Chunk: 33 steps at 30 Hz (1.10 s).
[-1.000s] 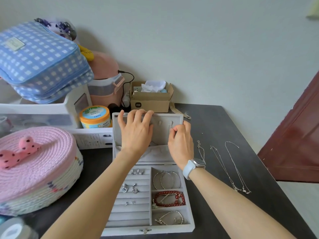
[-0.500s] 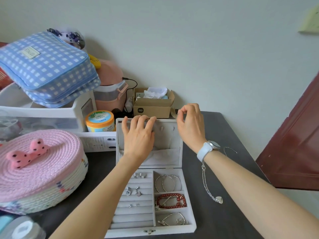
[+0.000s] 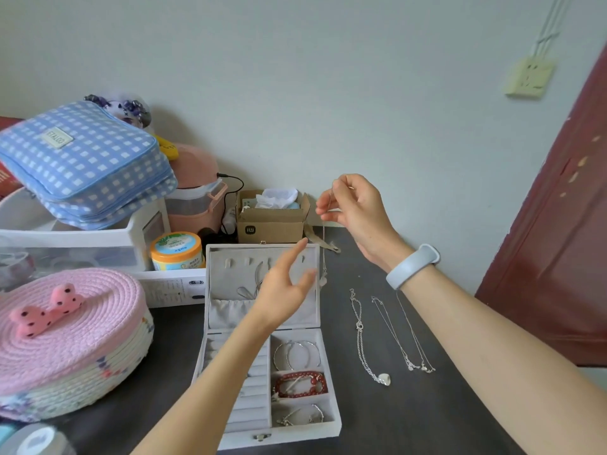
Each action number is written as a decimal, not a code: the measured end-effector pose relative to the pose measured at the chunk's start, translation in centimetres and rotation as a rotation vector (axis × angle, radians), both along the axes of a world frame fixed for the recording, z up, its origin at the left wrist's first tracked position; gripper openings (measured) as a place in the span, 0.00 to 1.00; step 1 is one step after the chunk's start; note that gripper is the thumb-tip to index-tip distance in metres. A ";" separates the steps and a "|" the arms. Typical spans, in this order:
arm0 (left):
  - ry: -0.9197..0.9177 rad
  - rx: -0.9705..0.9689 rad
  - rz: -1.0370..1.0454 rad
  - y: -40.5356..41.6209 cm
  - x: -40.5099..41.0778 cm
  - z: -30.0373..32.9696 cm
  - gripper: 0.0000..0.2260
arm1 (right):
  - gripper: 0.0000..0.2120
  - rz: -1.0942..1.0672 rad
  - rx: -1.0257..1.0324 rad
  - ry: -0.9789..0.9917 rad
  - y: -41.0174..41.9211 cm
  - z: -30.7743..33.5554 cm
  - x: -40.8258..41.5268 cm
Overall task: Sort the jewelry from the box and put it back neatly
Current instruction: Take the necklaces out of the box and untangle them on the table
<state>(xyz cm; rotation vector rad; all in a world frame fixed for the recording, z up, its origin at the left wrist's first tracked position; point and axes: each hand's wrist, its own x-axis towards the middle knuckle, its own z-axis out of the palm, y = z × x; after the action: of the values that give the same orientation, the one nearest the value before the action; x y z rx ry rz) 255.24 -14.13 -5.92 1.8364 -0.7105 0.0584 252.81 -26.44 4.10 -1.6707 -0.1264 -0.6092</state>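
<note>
A white jewelry box point(image 3: 331, 431) stands open on the dark table, its lid upright with hooks and a pouch. A thin necklace hangs on one lid hook point(image 3: 258, 275). The box base holds silver hoops point(image 3: 295, 354), a red bead bracelet point(image 3: 300, 382) and another silver bracelet point(image 3: 303, 415). My right hand point(image 3: 356, 211) is raised above the lid's right corner, pinching a thin silver necklace point(image 3: 324, 257) that dangles down. My left hand point(image 3: 285, 287) hovers open in front of the lid, fingers spread. Two or three more necklaces point(image 3: 361, 330) point(image 3: 399, 336) lie stretched on the table right of the box.
A pink woven basket point(image 3: 65, 339) sits at the left. Behind it are a clear drawer unit point(image 3: 98, 247) with a blue checked bag point(image 3: 85, 162), an orange jar point(image 3: 177, 251) and a small cardboard box point(image 3: 272, 224). A dark red door point(image 3: 565, 244) stands at the right.
My right hand has lifted from the lid up and to the right, drawing a necklace with it. My left hand has come off the lid's top edge and opened.
</note>
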 end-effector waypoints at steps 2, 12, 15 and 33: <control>0.110 -0.038 -0.111 -1.2 -1.6 0.7 0.23 | 0.10 0.020 0.036 -0.001 -0.8 0.2 -1.4; 0.630 -0.160 -0.344 -6.3 -10.3 -2.4 0.07 | 0.10 -0.317 0.171 0.174 -11.2 -5.5 -10.1; 0.773 -0.117 -0.340 -7.3 -12.4 -4.0 0.06 | 0.11 -0.402 0.368 0.267 -14.3 -9.3 -13.2; 0.237 0.433 -0.002 -8.7 -12.7 -6.9 0.05 | 0.10 -0.420 0.253 0.682 -19.2 -18.1 -18.0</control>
<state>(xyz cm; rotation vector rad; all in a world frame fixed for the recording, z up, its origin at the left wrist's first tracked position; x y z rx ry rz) 242.50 -22.79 -12.79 2.2064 -0.5874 -0.3335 234.77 -45.61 -14.02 -1.5765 0.7768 -0.3129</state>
